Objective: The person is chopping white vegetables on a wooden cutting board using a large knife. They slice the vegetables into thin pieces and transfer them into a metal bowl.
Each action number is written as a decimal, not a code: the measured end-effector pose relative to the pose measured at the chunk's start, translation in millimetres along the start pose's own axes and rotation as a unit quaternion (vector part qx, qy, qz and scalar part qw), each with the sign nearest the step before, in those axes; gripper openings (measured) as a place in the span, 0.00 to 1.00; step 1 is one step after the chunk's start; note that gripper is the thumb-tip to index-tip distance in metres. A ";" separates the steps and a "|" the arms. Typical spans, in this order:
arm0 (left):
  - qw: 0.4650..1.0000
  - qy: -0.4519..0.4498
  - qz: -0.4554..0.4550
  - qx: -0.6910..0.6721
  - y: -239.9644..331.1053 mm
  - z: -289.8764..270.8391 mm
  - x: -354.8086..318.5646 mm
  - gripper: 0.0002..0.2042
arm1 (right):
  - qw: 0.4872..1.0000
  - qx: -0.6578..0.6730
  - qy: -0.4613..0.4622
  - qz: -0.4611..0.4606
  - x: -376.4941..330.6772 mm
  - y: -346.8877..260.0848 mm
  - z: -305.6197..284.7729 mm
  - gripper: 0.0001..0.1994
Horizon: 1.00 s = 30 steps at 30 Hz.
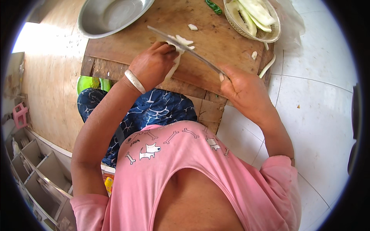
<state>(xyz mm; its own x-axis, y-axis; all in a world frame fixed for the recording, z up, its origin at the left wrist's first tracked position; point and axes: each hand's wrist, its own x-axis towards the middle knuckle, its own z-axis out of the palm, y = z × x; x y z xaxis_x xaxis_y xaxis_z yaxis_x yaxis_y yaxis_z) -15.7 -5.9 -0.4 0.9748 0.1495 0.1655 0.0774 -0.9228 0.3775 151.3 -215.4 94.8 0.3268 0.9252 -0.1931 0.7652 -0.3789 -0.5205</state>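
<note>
My left hand (154,63), with a silver bangle on the wrist, presses a long pale peeled vegetable strip (174,65) down on a wooden cutting board (216,42). My right hand (243,86) grips the handle of a large knife (185,48). Its blade slants up to the left across the strip, just past my left fingertips. Cut white pieces (184,40) lie beside the blade.
A steel bowl (110,15) sits at the board's far left. A woven plastic basket (258,19) with several peeled pale-green vegetable pieces stands at the far right. White tile floor lies to the right. Grey crates stand at the lower left, a pink stool at the left edge.
</note>
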 end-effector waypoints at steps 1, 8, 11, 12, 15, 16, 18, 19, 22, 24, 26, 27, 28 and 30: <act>1.000 0.009 0.009 0.008 1.7 -0.7 -0.2 0.16 | 1.000 0.004 -0.001 -0.006 -0.9 1.7 0.1 0.17; 1.000 -0.006 -0.019 -0.005 4.4 -1.5 -0.5 0.14 | 0.997 -0.021 -0.059 0.050 17.9 8.4 14.6 0.15; 0.999 0.033 0.009 0.007 5.3 -1.8 -1.6 0.13 | 0.998 -0.034 -0.027 0.038 17.9 13.7 24.1 0.14; 0.999 0.037 0.009 0.008 4.7 -0.7 -2.9 0.13 | 0.999 -0.022 -0.025 0.038 17.6 13.3 24.2 0.14; 0.999 0.042 0.005 0.008 2.4 1.5 -4.6 0.13 | 0.999 0.001 -0.012 0.032 11.8 7.6 19.4 0.14; 0.999 0.037 0.000 0.006 2.0 1.9 -4.9 0.13 | 1.000 0.000 -0.004 0.023 7.6 2.9 14.6 0.15; 0.999 0.032 -0.008 0.001 2.6 1.2 -4.6 0.13 | 1.000 0.002 -0.004 0.012 2.2 -2.6 5.4 0.15; 0.999 0.032 -0.011 -0.003 3.9 -0.1 -4.7 0.13 | 1.000 0.006 -0.012 0.009 0.0 -4.0 0.9 0.15; 0.999 0.033 -0.010 -0.001 6.2 -0.3 -3.1 0.12 | 1.000 -0.006 -0.024 -0.002 -2.1 -0.9 -1.5 0.15; 0.999 0.035 -0.003 0.005 4.6 2.3 -3.7 0.12 | 0.999 -0.026 -0.029 -0.003 0.3 1.4 2.2 0.15; 0.999 0.037 0.008 0.012 -0.5 7.4 -6.2 0.12 | 0.998 -0.050 -0.036 0.003 7.2 1.1 10.0 0.15; 0.999 0.038 0.007 0.007 0.1 6.5 -5.5 0.12 | 0.998 -0.051 -0.035 0.007 11.4 3.6 15.1 0.15; 0.999 0.040 0.006 0.003 1.4 5.3 -5.2 0.12 | 0.998 -0.051 -0.033 0.010 15.8 7.9 22.2 0.14; 0.999 0.048 0.011 -0.007 1.9 4.1 -5.0 0.12 | 0.999 -0.033 -0.030 0.022 17.6 11.0 27.8 0.14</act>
<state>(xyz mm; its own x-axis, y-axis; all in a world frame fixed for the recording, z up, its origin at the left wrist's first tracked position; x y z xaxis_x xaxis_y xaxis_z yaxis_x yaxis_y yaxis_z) -19.6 -9.9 -4.3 0.9517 0.1639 0.2597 0.0534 -0.9211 0.3856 150.1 -202.7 62.5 0.3294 0.9061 -0.2654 0.7865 -0.4188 -0.4538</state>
